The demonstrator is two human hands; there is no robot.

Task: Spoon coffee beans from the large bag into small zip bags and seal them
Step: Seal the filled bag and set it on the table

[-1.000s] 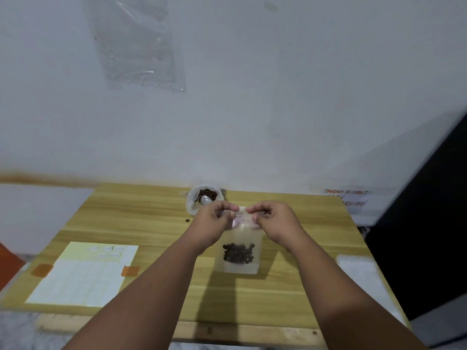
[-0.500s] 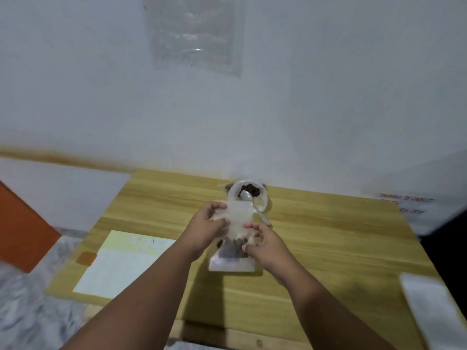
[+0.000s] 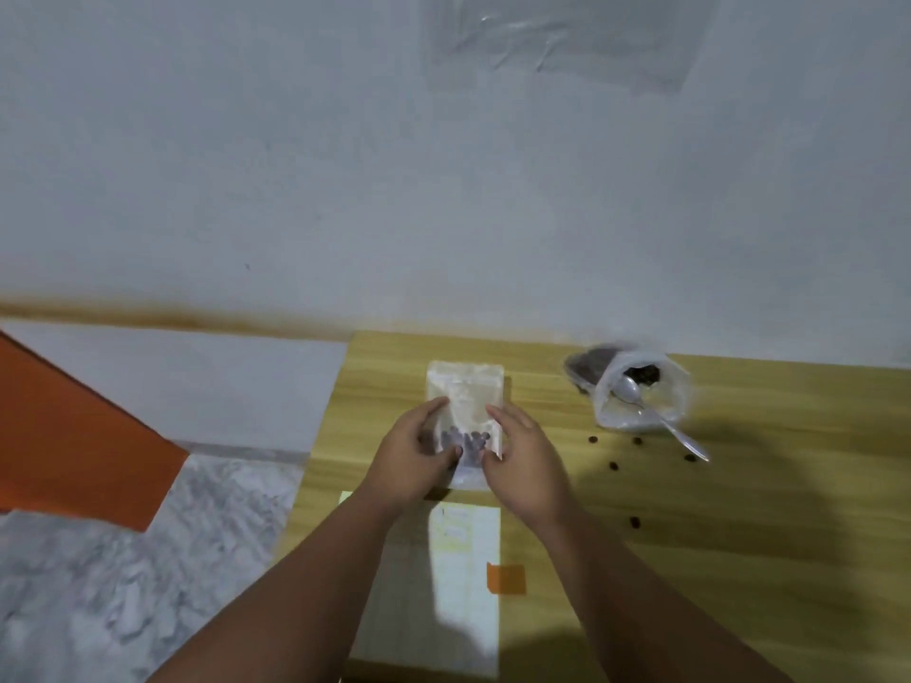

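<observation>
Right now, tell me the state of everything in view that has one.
Small frosted plastic zip bag: holds beans, seal unclear.
Large clear plastic bag: open, beans inside.
Metal spoon: bowl in large bag, handle out.
Left hand: grips zip bag.
Right hand: holds zip bag.
Loose coffee beans: scattered on wooden table.

A pale paper sheet point(image 3: 463, 584) lies on the wooden table point(image 3: 739, 534), with orange tape point(image 3: 506, 579) at its right edge. A clear plastic sheet point(image 3: 567, 37) sticks on the white wall point(image 3: 246, 165). An orange panel point(image 3: 64, 436) is at the left.
</observation>
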